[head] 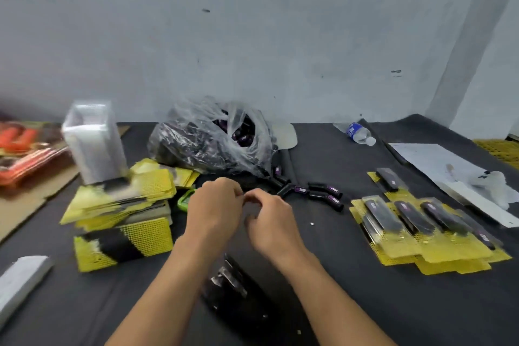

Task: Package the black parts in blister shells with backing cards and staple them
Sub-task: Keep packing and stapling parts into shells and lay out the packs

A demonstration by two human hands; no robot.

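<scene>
The left hand (213, 212) and right hand (271, 226) are close together over the middle of the table, fingers curled and fingertips nearly meeting. Motion blur hides whether either pinches anything.

The dark-covered table (337, 275) carries everything. At its far edge, beyond the hands, sits a crumpled clear plastic bag (207, 143) full of black parts. To the right, finished packs (421, 227) lie overlapping, each with a black part under a clear shell on a yellow card. To the left is a loose pile of yellow-and-black backing cards (120, 205), with a tall stack of clear blister shells (94, 143) standing upright on its far end. A white sheet (438, 160) lies at the far right.

Loose black parts (323, 191) are scattered just beyond the right hand. A water bottle (359, 133) lies on its side near the wall. A small green object (185, 199) is just beside the left hand.
</scene>
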